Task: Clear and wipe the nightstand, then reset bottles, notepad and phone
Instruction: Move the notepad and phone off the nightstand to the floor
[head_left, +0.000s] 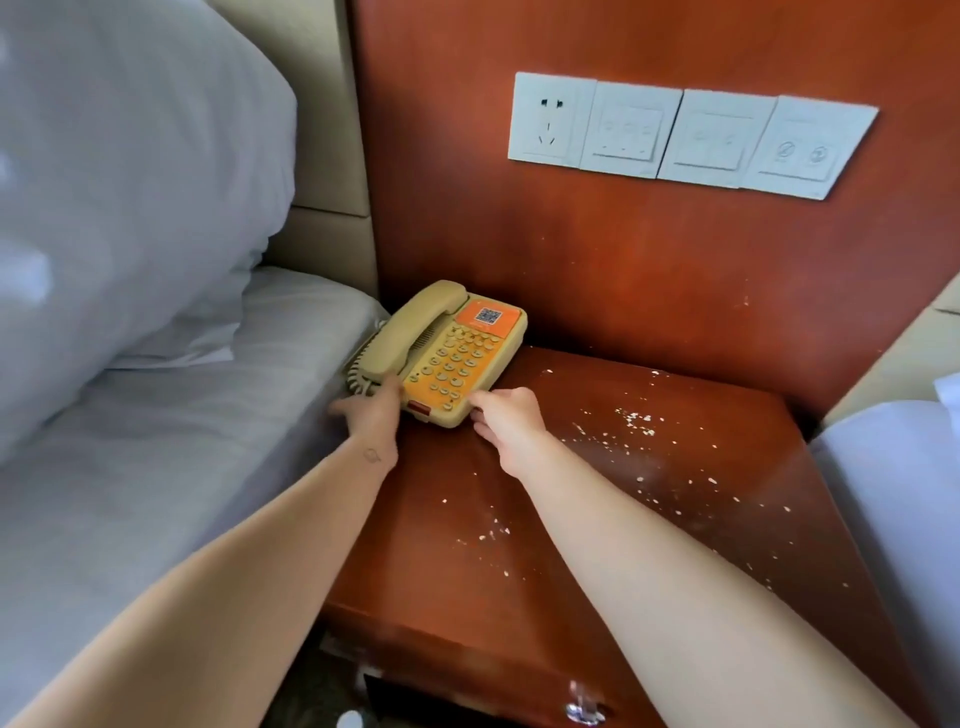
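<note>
Head view: the beige phone (452, 358) with its orange keypad sits at the back left corner of the nightstand (701, 545), against the reddish wood panel (623, 260) and right beside the bed (156, 457), its handset (410, 332) in the cradle. Both hands are on its near edge. The left hand (371, 415) grips the near left corner, thumb up by the handset's lower end, fingers reaching round the side under the coiled cord (356, 376), somewhat blurred. The right hand (506, 421) pinches the near right corner, thumb on top, fingers curled beneath the edge. White crumbs (634, 418) lie scattered over the nightstand top to the right of the phone. On the panel above, 4 white switch plates (691, 135) run in a row.
</note>
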